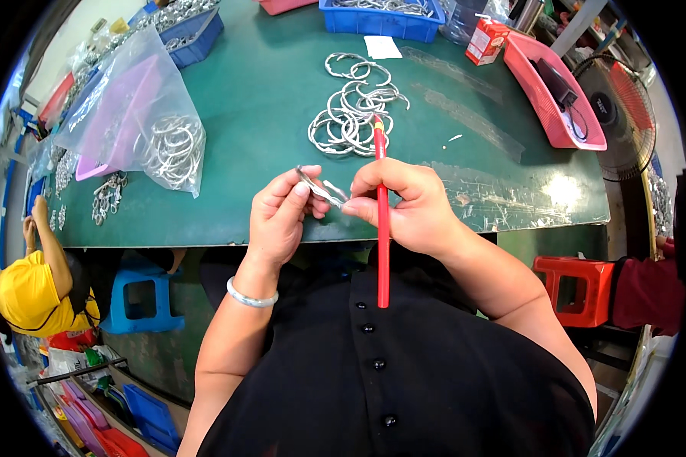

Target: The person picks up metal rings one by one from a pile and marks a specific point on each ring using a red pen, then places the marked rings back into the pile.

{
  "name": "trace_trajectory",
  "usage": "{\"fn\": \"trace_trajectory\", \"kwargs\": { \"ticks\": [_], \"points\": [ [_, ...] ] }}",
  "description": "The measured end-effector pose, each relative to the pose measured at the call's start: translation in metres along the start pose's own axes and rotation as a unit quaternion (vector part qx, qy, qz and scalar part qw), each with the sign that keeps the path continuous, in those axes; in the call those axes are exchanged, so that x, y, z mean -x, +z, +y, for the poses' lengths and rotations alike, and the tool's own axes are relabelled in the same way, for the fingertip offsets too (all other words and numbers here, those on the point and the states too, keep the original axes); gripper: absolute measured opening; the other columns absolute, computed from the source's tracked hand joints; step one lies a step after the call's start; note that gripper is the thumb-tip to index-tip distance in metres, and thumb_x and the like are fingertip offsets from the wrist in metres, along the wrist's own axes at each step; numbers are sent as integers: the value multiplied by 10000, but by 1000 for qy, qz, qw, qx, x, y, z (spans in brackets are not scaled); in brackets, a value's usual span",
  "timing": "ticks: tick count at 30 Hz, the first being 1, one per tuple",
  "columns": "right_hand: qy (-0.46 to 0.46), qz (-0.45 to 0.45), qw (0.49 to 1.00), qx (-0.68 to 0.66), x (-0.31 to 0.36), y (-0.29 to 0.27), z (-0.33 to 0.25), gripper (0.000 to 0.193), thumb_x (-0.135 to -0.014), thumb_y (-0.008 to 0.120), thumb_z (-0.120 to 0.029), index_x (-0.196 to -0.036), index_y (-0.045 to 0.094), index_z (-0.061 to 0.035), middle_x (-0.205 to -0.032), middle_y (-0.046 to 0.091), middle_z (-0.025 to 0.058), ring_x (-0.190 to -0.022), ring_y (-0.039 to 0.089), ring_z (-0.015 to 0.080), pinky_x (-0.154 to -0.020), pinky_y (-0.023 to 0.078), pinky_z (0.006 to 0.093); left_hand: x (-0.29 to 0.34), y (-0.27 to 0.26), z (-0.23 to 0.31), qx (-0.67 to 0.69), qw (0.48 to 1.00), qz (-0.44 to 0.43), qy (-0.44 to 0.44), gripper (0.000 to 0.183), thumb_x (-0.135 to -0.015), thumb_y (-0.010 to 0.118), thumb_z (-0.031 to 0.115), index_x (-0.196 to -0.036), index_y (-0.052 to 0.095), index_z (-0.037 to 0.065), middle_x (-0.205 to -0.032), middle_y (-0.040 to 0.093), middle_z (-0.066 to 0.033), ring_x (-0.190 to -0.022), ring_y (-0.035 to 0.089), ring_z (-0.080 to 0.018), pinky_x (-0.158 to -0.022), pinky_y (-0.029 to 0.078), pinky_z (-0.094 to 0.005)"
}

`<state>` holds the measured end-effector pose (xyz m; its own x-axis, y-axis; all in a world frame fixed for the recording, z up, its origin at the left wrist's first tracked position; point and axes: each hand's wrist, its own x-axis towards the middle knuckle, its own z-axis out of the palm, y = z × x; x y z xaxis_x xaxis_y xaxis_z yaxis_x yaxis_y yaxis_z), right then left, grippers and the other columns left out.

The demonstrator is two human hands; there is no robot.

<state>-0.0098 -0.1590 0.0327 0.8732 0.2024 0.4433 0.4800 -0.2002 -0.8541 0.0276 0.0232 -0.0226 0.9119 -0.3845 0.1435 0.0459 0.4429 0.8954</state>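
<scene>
One curved, silver-coloured metal ring: between left hand and right hand, over the near strip of the flat green desk.
Ring's long axis: slanted, far left to near right, seen almost edge-on.
Left hand: thumb and fingers closed on the ring's far-left part.
Right hand: thumb and forefinger brought together at the ring's near-right end; also gripping a slender red rod with a yellow band.
Rod's long axis: roughly straight away from the body, across the right hand, well off the ring's slant; far tip overlapping the loose pile of silver-coloured metal rings in view, contact unclear.
Nearer hand to the held ring: neither, both at it.
Loose pile: on the desk, straight ahead, beyond both hands; right hand slightly nearer.
Clear plastic bag of similar rings: farther left, well apart from left hand.
</scene>
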Motion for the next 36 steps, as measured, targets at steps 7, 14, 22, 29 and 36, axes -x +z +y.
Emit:
{"fn": "trace_trajectory", "kwargs": {
  "ticks": [7, 14, 22, 29, 36],
  "points": [
    [60, 44, 997, -13, 8, -12, 17, 107, -703, 647, 24, -755, 558, -6, -671, 551, 31, -619, 504, 87, -560, 412, 226, 7, 9, 19, -299, 930, -12, 213, 168, -825, 507, -13, -982, 566, -28, -819, 565, -89, -679, 549, -141, -604, 449, -224],
    [90, 66, 993, -49, 11, -13, 25, 116, -712, 643, 27, -754, 542, -10, -664, 531, -1, -619, 463, 57, -563, 395, 204, 7, 31, 42, -439, 842, -42, 310, 200, -739, 592, -58, -933, 605, -12, -787, 555, -98, -627, 510, -142, -540, 401, -210],
    [108, 59, 990, -65, 12, -13, 29, 122, -725, 653, -4, -775, 543, -21, -661, 514, -19, -617, 447, 43, -554, 383, 193, 8, 40, 46, -480, 813, -34, 326, 242, -665, 646, -31, -903, 616, 6, -711, 542, -98, -568, 526, -195, -487, 422, -259],
    [115, 53, 989, -78, 13, -13, 30, 116, -736, 649, -18, -790, 546, -24, -668, 517, -21, -617, 447, 39, -551, 381, 188, 9, 44, 48, -488, 814, -28, 315, 220, -682, 642, -15, -900, 612, -8, -713, 553, -108, -571, 533, -201, -491, 428, -264],
    [85, 53, 992, -78, 12, -12, 19, 124, -730, 657, -32, -797, 553, -26, -681, 540, -8, -617, 472, 57, -568, 401, 199, 11, 34, 33, -227, 965, 89, 94, 168, -839, 509, 37, -978, 574, -31, -740, 575, -47, -617, 524, -92, -550, 435, -211]
  ]
}}
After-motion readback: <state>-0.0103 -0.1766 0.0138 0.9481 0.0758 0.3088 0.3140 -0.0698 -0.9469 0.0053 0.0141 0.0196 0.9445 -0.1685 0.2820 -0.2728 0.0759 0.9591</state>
